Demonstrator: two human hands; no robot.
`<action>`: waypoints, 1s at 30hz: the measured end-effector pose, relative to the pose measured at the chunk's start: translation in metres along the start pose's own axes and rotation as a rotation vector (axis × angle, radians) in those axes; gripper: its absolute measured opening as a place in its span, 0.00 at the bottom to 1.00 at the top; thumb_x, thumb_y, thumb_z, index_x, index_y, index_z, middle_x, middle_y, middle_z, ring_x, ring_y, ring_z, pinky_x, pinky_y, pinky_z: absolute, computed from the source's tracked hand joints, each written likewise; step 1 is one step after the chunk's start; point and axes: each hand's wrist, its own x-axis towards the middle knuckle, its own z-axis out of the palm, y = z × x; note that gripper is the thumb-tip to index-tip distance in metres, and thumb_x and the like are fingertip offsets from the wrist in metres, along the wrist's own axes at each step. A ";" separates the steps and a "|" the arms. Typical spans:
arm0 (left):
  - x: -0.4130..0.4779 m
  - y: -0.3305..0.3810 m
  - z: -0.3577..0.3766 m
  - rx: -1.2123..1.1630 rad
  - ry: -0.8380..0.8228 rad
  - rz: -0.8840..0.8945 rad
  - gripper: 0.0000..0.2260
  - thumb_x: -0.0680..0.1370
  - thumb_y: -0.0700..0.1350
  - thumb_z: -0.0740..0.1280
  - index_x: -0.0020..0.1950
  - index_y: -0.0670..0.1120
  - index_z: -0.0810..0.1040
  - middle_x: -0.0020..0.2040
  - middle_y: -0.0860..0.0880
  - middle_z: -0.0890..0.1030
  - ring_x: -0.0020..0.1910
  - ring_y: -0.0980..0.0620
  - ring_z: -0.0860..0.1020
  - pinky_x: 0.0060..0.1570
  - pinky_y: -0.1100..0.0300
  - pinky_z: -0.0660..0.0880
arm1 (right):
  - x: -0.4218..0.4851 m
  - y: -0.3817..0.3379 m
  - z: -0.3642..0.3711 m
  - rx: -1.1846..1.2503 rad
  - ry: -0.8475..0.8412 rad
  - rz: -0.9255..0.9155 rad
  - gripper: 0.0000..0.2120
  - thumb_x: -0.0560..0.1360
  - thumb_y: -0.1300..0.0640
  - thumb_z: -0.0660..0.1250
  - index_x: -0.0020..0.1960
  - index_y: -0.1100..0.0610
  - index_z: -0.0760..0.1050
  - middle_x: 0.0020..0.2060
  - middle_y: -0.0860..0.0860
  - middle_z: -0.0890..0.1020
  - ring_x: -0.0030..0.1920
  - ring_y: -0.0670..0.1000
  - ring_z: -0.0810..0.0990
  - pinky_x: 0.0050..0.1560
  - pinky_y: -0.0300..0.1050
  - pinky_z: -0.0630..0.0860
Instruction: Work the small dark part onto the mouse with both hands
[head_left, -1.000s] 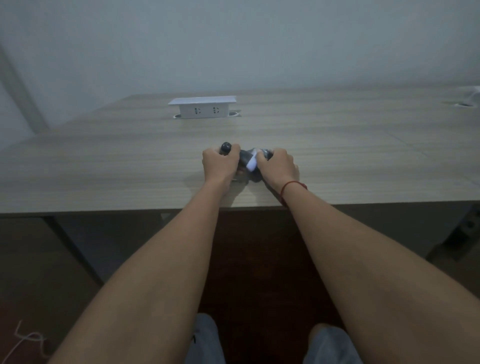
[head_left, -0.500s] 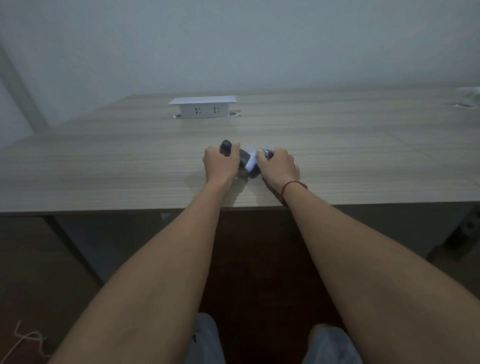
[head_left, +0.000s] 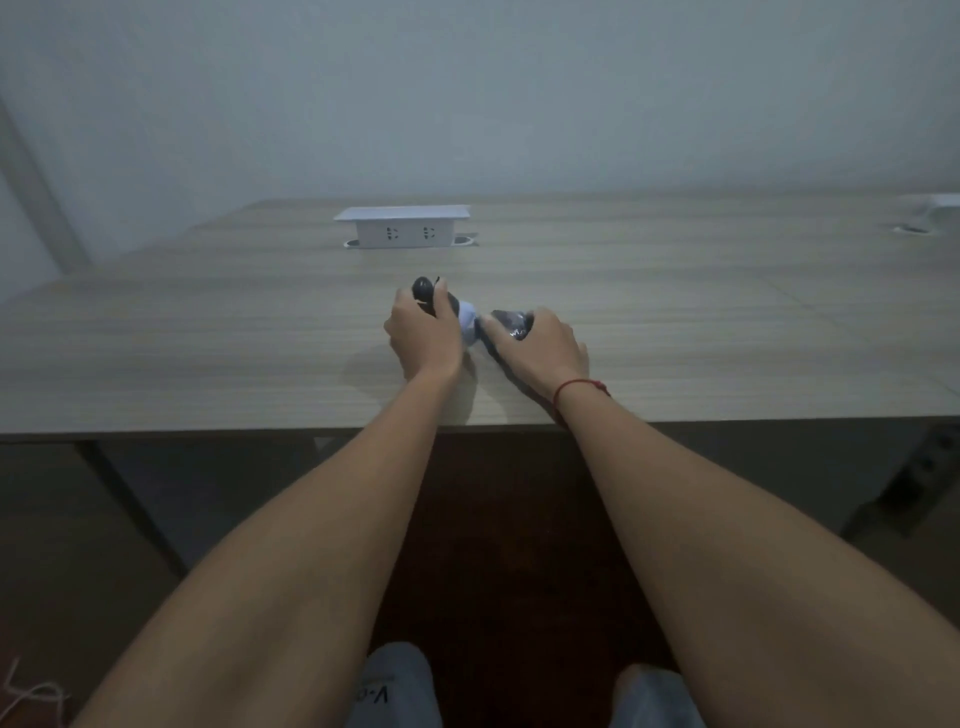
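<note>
We grip a dark object (head_left: 434, 301) in our left hand (head_left: 423, 338) and a dark piece (head_left: 511, 325) in our right hand (head_left: 540, 348), low over the counter (head_left: 208, 364), a pale part (head_left: 467, 322) between them, as if separating.

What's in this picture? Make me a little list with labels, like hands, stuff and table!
left hand: grips the dark rounded part
right hand: grips the dark crinkly part
between the hands: a pale piece, too blurred to identify
table: wooden, both hands rest on it
behind: white socket box
wrist: red string on the right
</note>
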 end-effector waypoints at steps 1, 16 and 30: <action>0.000 0.000 0.000 -0.016 -0.036 0.054 0.13 0.80 0.50 0.64 0.52 0.40 0.77 0.47 0.46 0.78 0.45 0.52 0.74 0.47 0.62 0.71 | -0.001 0.000 0.000 -0.017 -0.007 -0.013 0.31 0.69 0.31 0.66 0.57 0.55 0.76 0.49 0.52 0.80 0.51 0.55 0.78 0.54 0.50 0.75; 0.021 0.019 0.001 0.167 -0.157 0.208 0.14 0.80 0.48 0.63 0.53 0.37 0.77 0.52 0.40 0.80 0.52 0.44 0.78 0.50 0.55 0.74 | 0.004 0.012 -0.013 0.221 -0.212 -0.056 0.30 0.61 0.48 0.77 0.61 0.51 0.76 0.53 0.49 0.81 0.53 0.52 0.80 0.58 0.53 0.79; 0.012 0.005 -0.006 0.154 -0.206 0.230 0.13 0.80 0.48 0.63 0.55 0.38 0.76 0.52 0.42 0.79 0.49 0.49 0.75 0.47 0.61 0.69 | 0.005 0.017 -0.018 0.304 -0.244 -0.107 0.39 0.61 0.51 0.83 0.68 0.58 0.73 0.60 0.52 0.79 0.58 0.49 0.77 0.55 0.40 0.74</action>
